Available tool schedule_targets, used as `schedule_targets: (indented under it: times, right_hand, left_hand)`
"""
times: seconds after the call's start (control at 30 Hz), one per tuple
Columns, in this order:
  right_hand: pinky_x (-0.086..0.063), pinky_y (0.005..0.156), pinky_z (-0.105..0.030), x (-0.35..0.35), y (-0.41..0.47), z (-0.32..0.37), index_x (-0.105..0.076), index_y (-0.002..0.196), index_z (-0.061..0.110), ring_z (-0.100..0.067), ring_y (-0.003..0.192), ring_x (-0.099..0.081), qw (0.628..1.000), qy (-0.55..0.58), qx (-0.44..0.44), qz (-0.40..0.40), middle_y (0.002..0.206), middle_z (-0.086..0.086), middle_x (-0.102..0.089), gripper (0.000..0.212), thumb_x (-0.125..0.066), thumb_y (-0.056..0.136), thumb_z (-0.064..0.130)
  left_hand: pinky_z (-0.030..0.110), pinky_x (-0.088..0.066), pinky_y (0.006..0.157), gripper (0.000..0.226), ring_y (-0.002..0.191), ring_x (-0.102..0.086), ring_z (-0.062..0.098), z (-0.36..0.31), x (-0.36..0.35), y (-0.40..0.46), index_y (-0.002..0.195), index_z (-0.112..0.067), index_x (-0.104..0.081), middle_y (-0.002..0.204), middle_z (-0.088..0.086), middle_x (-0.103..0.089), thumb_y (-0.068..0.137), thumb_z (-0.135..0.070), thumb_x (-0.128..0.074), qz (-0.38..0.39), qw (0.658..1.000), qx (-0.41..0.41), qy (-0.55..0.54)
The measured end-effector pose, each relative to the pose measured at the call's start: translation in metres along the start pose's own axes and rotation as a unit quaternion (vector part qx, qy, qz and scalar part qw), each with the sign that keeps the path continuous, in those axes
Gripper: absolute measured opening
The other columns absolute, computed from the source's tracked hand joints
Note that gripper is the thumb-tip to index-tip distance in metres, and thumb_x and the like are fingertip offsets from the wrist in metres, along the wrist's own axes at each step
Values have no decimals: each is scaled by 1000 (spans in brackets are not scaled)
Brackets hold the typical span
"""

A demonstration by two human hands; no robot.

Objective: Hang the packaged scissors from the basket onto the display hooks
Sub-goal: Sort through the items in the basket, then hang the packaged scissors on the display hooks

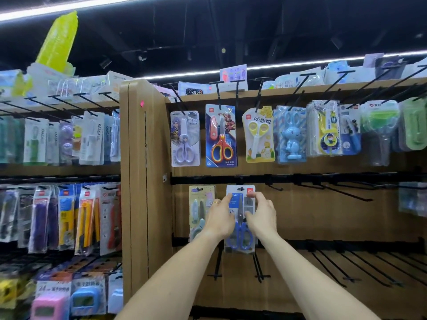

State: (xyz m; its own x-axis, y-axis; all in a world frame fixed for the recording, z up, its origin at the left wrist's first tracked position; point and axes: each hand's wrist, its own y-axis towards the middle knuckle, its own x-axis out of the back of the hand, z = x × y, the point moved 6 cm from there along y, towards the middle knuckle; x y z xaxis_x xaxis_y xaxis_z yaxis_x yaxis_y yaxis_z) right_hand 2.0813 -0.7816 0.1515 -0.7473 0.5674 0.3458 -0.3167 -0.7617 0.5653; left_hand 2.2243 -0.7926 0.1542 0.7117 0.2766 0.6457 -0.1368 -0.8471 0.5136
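Observation:
A pack of blue-handled scissors (pixel 240 236) hangs against the wooden back panel at the second rail, its top hole at a hook. My left hand (pixel 219 218) holds its left edge, fingers reaching up toward the top corner. My right hand (pixel 262 215) grips the right edge, with the forefinger near the red logo at the top. Just left of it hangs a pastel scissors pack (pixel 198 211), partly behind my left hand. The basket is out of sight.
The top row carries several scissors packs (pixel 220 135) on black hooks. Bare hooks (pixel 346 192) stick out along the second rail to the right, and more on the lowest rail (pixel 360 264). A wooden divider (pixel 143 181) separates a left bay full of cutters and stationery (pixel 67 215).

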Motion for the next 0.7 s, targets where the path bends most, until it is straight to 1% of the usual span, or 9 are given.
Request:
schedule_targets:
  times: [0.1,0.17,0.27,0.33,0.4,0.47,0.53,0.6,0.7]
  right_hand:
    - [-58,94,-43,3,-4,-3,-58,132,33,-22,110,-64,1000,1,-5,-3,128,-5,-57,48,-72,93,9]
    - [-57,89,-39,8,-12,-1,-59,131,33,-20,106,-64,1000,-7,8,-11,126,-3,-58,44,-74,93,19]
    - [-50,85,-32,11,-41,3,-62,130,28,-16,104,-62,998,-2,60,-22,123,0,-58,40,-76,93,28]
    - [-52,88,-34,5,-73,5,-65,126,28,-15,104,-62,995,28,98,-10,118,4,-60,36,-76,92,30]
    - [-54,92,-33,-10,-113,3,-66,124,31,-11,105,-63,991,66,110,33,116,7,-62,33,-76,93,31]
    - [-53,94,-27,-30,-159,-5,-66,124,32,-5,107,-63,987,95,97,85,117,10,-65,33,-76,93,32]
    - [-52,94,-23,-55,-209,-14,-66,125,32,-2,108,-63,981,109,85,140,118,11,-67,34,-76,93,32]
    - [-50,94,-21,-86,-263,-27,-66,126,31,0,107,-63,972,101,76,197,118,11,-68,35,-76,92,31]
    - [-50,95,-25,-134,-344,-55,-65,127,30,-3,108,-64,956,76,61,276,116,11,-69,38,-77,91,31]
  left_hand:
    - [36,-37,119,63,148,-42,24,2,3,-4,166,-21,-27,161,8,-43,108,-11,-51,3,1000,-15,4]
    - [38,-40,119,62,146,-46,25,3,9,-10,164,-22,-30,159,7,-48,107,-13,-54,4,999,-32,-7]
    - [44,-39,121,62,146,-45,28,15,18,-33,165,-23,-30,161,9,-45,108,-19,-55,4,999,-40,1]
    - [44,-38,120,61,147,-43,28,33,23,-59,165,-24,-31,157,11,-46,109,-25,-54,5,998,-50,32]
    - [40,-41,114,58,139,-50,27,55,30,-94,162,-23,-37,149,10,-52,108,-26,-55,2,995,-76,60]
    - [37,-44,110,55,135,-53,24,86,36,-139,160,-21,-42,148,7,-52,107,-26,-57,6,993,-83,88]
    - [35,-49,104,53,127,-58,21,125,41,-191,158,-23,-44,149,4,-52,107,-28,-57,22,990,-68,118]
    - [36,-52,97,51,117,-62,22,170,43,-248,156,-23,-47,147,3,-53,107,-27,-56,49,987,-37,151]
    - [40,-49,104,47,127,-59,30,235,47,-333,150,-15,-54,140,8,-58,104,-24,-58,75,981,22,179]
